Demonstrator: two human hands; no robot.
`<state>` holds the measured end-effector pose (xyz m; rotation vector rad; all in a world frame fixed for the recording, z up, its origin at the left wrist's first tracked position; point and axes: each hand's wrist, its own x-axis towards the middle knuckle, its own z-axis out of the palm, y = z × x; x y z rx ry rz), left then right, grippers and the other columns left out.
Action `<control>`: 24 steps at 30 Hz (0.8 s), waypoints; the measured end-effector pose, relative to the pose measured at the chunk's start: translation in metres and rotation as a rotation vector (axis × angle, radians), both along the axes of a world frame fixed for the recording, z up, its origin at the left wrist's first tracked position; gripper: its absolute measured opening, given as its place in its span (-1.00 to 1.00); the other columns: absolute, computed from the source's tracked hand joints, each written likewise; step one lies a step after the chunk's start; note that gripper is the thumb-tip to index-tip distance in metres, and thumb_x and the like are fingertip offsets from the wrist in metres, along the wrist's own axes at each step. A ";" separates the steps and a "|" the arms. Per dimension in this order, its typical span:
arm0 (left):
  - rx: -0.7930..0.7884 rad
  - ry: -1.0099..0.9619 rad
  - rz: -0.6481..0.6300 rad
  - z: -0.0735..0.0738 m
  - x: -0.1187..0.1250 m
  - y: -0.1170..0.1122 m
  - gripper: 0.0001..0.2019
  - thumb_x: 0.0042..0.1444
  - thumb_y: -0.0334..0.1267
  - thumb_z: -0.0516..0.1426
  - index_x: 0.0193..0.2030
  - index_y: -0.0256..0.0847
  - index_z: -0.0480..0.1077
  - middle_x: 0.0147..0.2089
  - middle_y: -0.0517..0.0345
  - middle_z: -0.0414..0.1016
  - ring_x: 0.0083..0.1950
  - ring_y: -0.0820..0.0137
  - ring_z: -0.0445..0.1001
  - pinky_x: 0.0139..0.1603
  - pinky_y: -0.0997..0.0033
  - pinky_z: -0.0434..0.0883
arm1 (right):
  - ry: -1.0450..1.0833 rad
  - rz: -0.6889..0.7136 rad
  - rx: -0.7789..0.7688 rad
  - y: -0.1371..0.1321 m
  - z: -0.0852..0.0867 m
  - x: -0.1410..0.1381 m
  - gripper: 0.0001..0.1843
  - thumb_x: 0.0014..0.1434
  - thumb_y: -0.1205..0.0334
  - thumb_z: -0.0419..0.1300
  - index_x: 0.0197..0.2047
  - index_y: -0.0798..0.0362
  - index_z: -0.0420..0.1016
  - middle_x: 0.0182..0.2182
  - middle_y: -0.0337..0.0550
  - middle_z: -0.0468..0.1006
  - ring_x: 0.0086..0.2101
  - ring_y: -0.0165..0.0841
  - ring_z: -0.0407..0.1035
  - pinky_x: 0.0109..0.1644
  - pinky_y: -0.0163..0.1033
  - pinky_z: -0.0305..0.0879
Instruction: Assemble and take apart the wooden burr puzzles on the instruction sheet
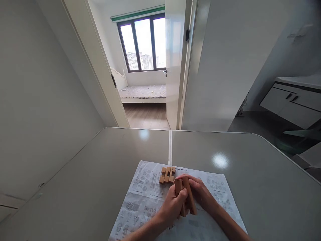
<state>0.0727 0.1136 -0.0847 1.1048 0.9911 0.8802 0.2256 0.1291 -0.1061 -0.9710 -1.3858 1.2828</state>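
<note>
Over a printed sheet (pixel 140 207), my left hand (pixel 173 202) and my right hand (pixel 199 190) come together around several brown wooden puzzle pieces (pixel 190 197). The pieces are long, notched-looking bars held roughly side by side and tilted. My left thumb presses on the near bar, while my right fingers wrap the far side; where the bars meet is partly hidden by the fingers. Just beyond my left hand, several more wooden puzzle pieces (pixel 167 174) with cut-out notches lie in a row on the sheet.
The sheet, covered in small diagrams, lies on a glossy grey table (pixel 105 167) with a pale seam (pixel 170 147) down its middle. Past the table's far edge are an open door (pixel 174 67) and a bed (pixel 144 92). White cabinets (pixel 288 100) stand at the right.
</note>
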 end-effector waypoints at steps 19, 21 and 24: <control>-0.005 0.017 -0.060 0.003 0.001 0.003 -0.72 0.15 -0.04 0.19 -0.32 -0.25 0.39 -0.44 0.26 0.27 -0.40 0.46 0.23 -0.38 0.52 0.27 | 0.023 0.115 0.011 0.002 -0.002 0.003 -0.54 0.41 -0.14 0.06 0.02 -0.03 0.64 -0.15 -0.10 0.65 -0.12 -0.10 0.47 0.08 -0.09 0.34; -0.015 0.013 -0.055 0.003 0.001 0.004 -0.73 0.14 -0.05 0.19 -0.30 -0.25 0.40 -0.44 0.26 0.27 -0.40 0.46 0.23 -0.38 0.52 0.27 | 0.020 0.114 0.011 0.002 -0.001 0.003 -0.54 0.41 -0.13 0.06 0.02 -0.03 0.64 -0.16 -0.11 0.65 -0.13 -0.11 0.46 0.08 -0.09 0.33; -0.051 0.005 -0.033 0.000 0.002 0.004 -0.73 0.13 -0.04 0.20 -0.29 -0.24 0.40 -0.47 0.29 0.25 -0.43 0.47 0.23 -0.42 0.53 0.25 | 0.027 0.119 0.007 0.002 -0.001 0.003 -0.54 0.41 -0.13 0.06 0.01 -0.03 0.65 -0.18 -0.12 0.65 -0.14 -0.11 0.46 0.08 -0.08 0.32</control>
